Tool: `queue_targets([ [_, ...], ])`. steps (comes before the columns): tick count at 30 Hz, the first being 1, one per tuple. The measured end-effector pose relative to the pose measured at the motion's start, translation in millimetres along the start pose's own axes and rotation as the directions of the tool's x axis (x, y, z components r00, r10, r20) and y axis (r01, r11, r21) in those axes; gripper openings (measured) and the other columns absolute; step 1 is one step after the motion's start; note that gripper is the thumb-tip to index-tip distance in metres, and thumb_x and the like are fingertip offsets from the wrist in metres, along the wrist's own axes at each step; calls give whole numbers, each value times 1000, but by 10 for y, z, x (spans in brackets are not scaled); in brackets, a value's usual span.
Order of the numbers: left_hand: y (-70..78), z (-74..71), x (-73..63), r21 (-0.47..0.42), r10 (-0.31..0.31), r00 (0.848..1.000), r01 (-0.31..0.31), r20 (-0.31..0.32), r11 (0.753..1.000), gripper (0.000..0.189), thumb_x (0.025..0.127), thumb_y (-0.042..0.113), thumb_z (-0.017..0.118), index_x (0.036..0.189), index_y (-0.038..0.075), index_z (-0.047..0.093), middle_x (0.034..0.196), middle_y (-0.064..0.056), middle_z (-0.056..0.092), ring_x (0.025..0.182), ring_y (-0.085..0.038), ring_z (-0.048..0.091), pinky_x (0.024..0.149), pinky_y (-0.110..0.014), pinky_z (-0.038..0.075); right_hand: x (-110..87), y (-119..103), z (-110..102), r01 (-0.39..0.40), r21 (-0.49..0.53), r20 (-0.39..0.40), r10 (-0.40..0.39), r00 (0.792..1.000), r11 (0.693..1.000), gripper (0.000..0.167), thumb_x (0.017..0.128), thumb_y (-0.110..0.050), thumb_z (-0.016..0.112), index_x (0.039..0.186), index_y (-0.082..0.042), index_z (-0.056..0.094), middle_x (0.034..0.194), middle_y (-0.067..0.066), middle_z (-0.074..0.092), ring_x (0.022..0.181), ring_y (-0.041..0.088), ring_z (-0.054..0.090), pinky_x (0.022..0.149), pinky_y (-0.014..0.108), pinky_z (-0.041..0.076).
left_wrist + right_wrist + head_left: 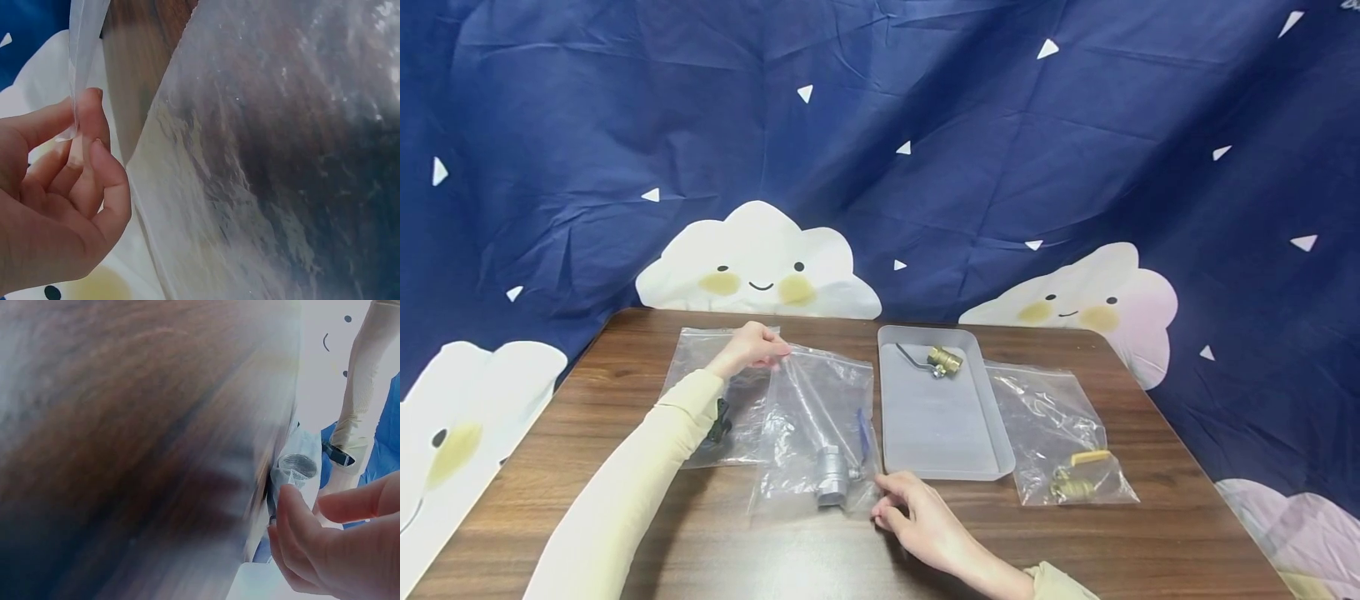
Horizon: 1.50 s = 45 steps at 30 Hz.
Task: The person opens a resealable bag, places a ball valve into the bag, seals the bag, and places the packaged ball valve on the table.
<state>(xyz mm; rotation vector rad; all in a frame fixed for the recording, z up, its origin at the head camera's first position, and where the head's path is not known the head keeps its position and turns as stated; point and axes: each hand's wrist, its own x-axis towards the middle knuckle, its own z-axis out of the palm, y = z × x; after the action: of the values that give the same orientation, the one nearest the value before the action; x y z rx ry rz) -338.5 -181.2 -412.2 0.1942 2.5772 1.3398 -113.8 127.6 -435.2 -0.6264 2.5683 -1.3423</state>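
Observation:
A clear zip bag (805, 417) stands tilted in the middle of the table, holding a silver ball valve (831, 477) with a blue lever (863, 433). My left hand (752, 346) pinches the bag's upper left corner between thumb and fingers, as the left wrist view (75, 181) also shows. At the bag's lower right edge is my right hand (925, 521), its fingertips at the plastic. In the right wrist view, the right hand's (337, 540) thumb and fingers are apart, near the valve's threaded opening (299, 465).
Left lies another clear bag (688, 358) with a dark item (720, 421), partly behind my sleeve. A grey tray (940, 433) holds a brass valve (945, 360) with a dark lever. Right of it, a bag (1037, 400) contains a yellow-handled brass valve (1075, 487).

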Motion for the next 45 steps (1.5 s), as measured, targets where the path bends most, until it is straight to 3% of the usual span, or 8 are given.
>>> queue_targets([
  [9, 4, -15, -59, 63, 6, 998, -2, -60, 998, 23, 89, 14, 70, 100, -6, 73, 78, -6, 75, 60, -11, 68, 60, -23, 56, -108, -17, 8, 101, -105, 33, -98, 995, 989, 44, 99, -11, 55, 135, 14, 48, 122, 19, 53, 98, 19, 67, 81, 19, 55],
  [13, -2, -51, -99, 62, 8, 995, -2, -95, 998, 27, 88, 16, 71, 103, -6, 72, 84, -11, 75, 59, -11, 68, 64, -26, 59, -180, -72, 2, 125, -147, 29, -122, 992, 981, 36, 97, -11, 57, 129, 6, 52, 117, 16, 50, 94, 9, 62, 71, 17, 52],
  [17, -27, -99, -131, 76, 3, 991, 7, -135, 997, 32, 89, 20, 71, 107, -5, 71, 97, -19, 75, 62, -15, 71, 69, -29, 62, -197, -142, -7, 235, -208, 3, -239, 971, 950, 28, 95, -8, 61, 121, -1, 54, 108, 11, 51, 84, -1, 52, 63, 14, 47],
  [23, -26, -171, -194, 104, -6, 984, 25, -180, 994, 37, 90, 28, 71, 111, -2, 71, 112, -22, 72, 78, -28, 76, 73, -30, 61, -57, -330, -48, 360, -232, 11, -367, 930, 904, 27, 92, -5, 65, 117, -3, 55, 105, 11, 57, 83, 0, 57, 62, 12, 50],
  [29, -33, -228, -205, 77, -3, 972, 22, -236, 997, 35, 91, 30, 70, 108, -1, 72, 107, -20, 74, 71, -20, 75, 70, -25, 61, 235, -568, -5, 399, -212, 64, -395, 916, 892, 26, 92, -8, 64, 116, -1, 59, 104, 12, 62, 86, 8, 63, 70, 15, 56],
  [35, -57, -253, -222, 51, -4, 965, 18, -262, 999, 27, 90, 22, 69, 102, -1, 73, 100, -18, 76, 62, -9, 72, 67, -21, 60, 645, -780, 138, 346, -139, 171, -322, 931, 928, 25, 94, -14, 62, 116, -1, 63, 109, 11, 70, 92, 14, 68, 78, 11, 54],
  [38, -57, -276, -246, 33, 0, 965, 9, -262, 999, 25, 91, 19, 67, 102, -3, 73, 99, -19, 76, 65, -14, 74, 69, -25, 62, 840, -848, 218, 273, -109, 223, -244, 944, 956, 27, 95, -16, 61, 117, -2, 65, 111, 10, 72, 94, 14, 69, 81, 12, 54],
  [45, -123, -408, -338, 82, 6, 963, 16, -268, 997, 29, 93, 21, 66, 104, -5, 72, 102, -23, 74, 82, -30, 76, 77, -36, 62, 1210, -967, 409, 146, -155, 249, -105, 963, 977, 29, 95, -22, 61, 117, -4, 67, 111, 8, 74, 101, 17, 71, 87, 16, 52],
])
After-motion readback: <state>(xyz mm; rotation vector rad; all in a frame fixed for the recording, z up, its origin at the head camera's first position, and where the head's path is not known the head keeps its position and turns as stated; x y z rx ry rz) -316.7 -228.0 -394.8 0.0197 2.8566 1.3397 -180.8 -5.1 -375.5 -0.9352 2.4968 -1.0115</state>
